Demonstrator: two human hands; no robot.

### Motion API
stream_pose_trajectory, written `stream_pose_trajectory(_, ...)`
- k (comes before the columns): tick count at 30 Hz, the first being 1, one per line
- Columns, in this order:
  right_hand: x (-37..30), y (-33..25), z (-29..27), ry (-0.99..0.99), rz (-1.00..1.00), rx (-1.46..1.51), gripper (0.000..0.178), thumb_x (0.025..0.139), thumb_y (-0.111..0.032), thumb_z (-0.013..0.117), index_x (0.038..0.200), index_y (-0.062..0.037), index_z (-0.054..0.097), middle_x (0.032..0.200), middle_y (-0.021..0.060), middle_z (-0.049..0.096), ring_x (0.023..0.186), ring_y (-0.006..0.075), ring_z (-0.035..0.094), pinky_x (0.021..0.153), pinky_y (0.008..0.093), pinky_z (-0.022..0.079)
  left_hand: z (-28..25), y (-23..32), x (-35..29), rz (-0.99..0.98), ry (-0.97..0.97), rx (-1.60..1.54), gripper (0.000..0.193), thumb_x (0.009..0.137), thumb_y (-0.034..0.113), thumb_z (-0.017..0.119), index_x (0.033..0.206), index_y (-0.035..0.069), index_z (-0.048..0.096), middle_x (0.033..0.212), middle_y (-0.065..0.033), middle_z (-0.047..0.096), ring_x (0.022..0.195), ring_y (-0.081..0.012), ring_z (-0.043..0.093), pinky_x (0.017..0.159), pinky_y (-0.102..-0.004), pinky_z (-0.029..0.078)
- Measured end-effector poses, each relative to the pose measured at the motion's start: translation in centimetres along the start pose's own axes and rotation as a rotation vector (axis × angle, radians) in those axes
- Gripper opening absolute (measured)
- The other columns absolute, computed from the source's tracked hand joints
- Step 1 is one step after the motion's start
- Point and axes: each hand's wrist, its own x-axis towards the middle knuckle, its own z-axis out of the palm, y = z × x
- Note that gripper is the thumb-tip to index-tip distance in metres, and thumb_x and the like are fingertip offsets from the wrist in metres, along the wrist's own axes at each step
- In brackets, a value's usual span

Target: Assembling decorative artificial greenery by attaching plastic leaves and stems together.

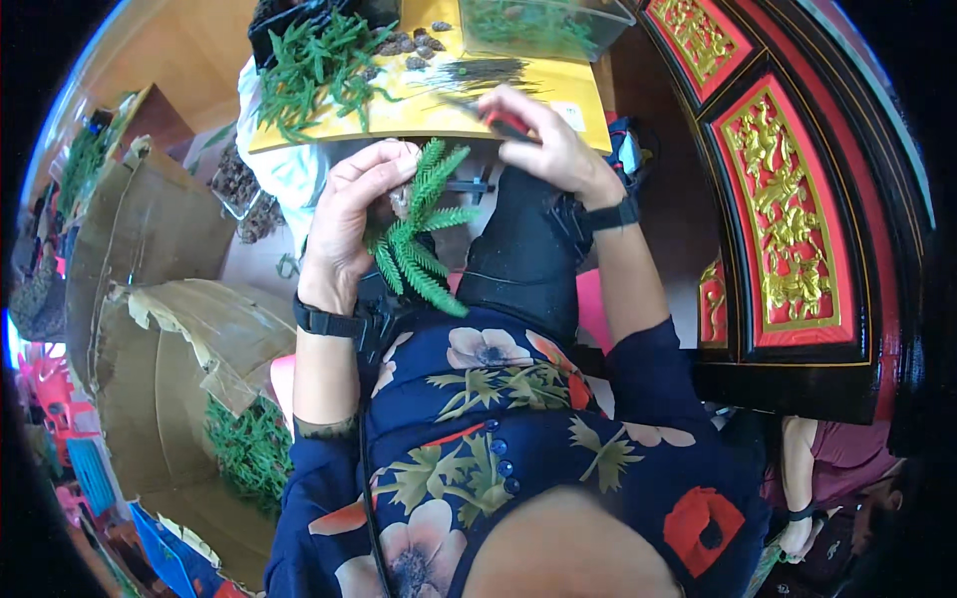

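My left hand pinches an artificial green pine sprig between thumb and fingers, its branches spreading down over my lap. A small brownish piece shows at the sprig's base below my fingertips; its kind is unclear. To the right, my right hand is closed round red-and-black-handled pliers, whose blurred metal tip points left over the yellow table. Thin dark wires lie on the table beyond the pliers. Several brown pine cones sit behind them, and a heap of green sprigs covers the left side.
A clear plastic box of greenery stands at the table's far right. On my left, a torn cardboard box holds more sprigs, and brown cones lie on the floor. A red-and-gold carved panel flanks me; another person's hand shows lower right.
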Motion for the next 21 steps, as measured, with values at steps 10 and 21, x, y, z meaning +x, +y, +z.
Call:
stream_pose_trajectory(10, -1.1, -2.7, 0.3, -0.251, -0.189, -0.024, 0.044, 0.065, -0.003, 0.053, 0.11, -0.0021, 0.051, 0.108, 0.011, 0.054, 0.103, 0.0242, 0.052, 0.094, 0.0324, 0.038, -0.5, -0.4, 0.0, -0.16, -0.179, -0.319, 0.018, 0.082, 0.008, 0.059, 0.095, -0.004, 0.059, 0.078, -0.0034, 0.06, 0.064, -0.006, 0.053, 0.061, -0.0189, 0.044)
stream_pose_trajectory(21, -0.6, -3.4, 0.4, -0.25, -0.298, -0.073, 0.043, 0.063, -0.006, 0.055, 0.106, -0.0024, 0.054, 0.102, 0.0095, 0.056, 0.095, 0.0237, 0.053, 0.087, 0.0319, 0.041, -2.0, -1.2, -0.3, -0.264, -0.259, -0.451, 0.033, 0.072, 0.014, 0.064, 0.099, -0.004, 0.057, 0.1, -0.0221, 0.062, 0.072, -0.0239, 0.059, 0.058, -0.0279, 0.046)
